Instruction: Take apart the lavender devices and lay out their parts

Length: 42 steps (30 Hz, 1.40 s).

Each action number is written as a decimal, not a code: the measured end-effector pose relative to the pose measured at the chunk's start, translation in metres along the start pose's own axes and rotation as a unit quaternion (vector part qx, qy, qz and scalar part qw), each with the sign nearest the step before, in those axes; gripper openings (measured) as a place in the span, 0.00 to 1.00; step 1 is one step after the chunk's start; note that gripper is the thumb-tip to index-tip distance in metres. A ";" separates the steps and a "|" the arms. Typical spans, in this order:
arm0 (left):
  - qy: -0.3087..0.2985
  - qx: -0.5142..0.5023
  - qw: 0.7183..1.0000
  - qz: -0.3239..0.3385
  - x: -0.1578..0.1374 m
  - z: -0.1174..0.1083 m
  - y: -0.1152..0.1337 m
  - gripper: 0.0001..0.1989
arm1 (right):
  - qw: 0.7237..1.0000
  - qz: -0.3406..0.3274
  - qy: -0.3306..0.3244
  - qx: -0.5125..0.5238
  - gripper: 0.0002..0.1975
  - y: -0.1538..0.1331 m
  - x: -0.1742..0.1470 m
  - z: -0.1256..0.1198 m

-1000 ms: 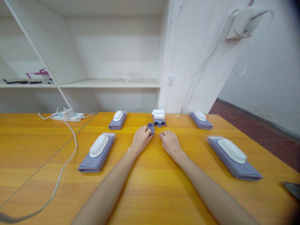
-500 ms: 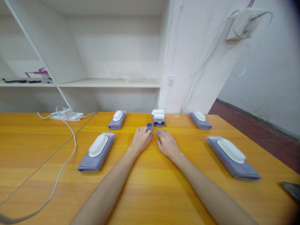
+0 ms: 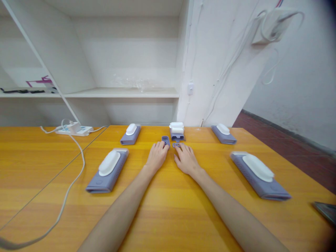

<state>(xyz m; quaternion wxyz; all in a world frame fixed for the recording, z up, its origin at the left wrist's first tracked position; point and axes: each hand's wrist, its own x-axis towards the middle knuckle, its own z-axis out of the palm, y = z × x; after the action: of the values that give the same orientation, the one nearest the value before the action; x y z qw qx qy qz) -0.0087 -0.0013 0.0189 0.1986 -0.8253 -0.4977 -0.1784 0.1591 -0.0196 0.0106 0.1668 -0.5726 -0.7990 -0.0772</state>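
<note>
In the head view my left hand (image 3: pixel 157 154) is at the table's middle, its fingertips closed at the near edge of a small grey-purple open-topped part (image 3: pixel 165 140). Just beside it, my right hand (image 3: pixel 187 159) has its fingers apart, thumb spread away. Its index fingertip touches a small flat grey-purple piece (image 3: pixel 175 144) with cut-outs, lying on the table. Right behind both stands a grey-purple case (image 3: pixel 177 137) with its open end facing me. White rounded pieces (image 3: pixel 176 126) sit on top of that case.
Grey-purple cases with white oval pieces on top lie at the front left (image 3: pixel 106 183), back left (image 3: pixel 134 137), back right (image 3: pixel 229 138) and front right (image 3: pixel 273 190). A power strip (image 3: pixel 85 131) with a white cable is at the left. A dark flat object (image 3: pixel 325 211) lies at the right edge.
The open-topped part has shifted slightly left and tilts now. My right hand's thumb and fingers have spread from the flat piece, which has moved slightly left and away from me.
</note>
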 end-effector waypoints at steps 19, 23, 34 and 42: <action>-0.045 -0.054 0.994 -0.090 0.001 0.009 -0.003 0.19 | 0.999 0.017 0.026 -0.033 0.17 -0.006 -0.003 -0.008; -0.048 -0.050 0.992 -0.104 0.001 0.011 -0.005 0.22 | 0.999 0.023 0.023 -0.029 0.18 -0.005 -0.003 -0.005; -0.086 -0.092 0.988 -0.091 0.004 0.025 -0.011 0.22 | 0.999 0.018 0.025 -0.024 0.17 -0.004 -0.003 -0.003; -0.095 -0.102 0.983 -0.118 0.016 0.031 -0.012 0.24 | 1.000 0.021 0.006 -0.022 0.18 -0.004 -0.003 -0.004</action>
<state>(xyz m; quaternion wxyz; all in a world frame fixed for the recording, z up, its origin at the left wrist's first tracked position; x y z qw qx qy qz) -0.0096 0.0318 0.0026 0.0427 -0.7898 -0.5873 -0.1716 0.1569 -0.0247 0.0139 0.1608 -0.5925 -0.7837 -0.0944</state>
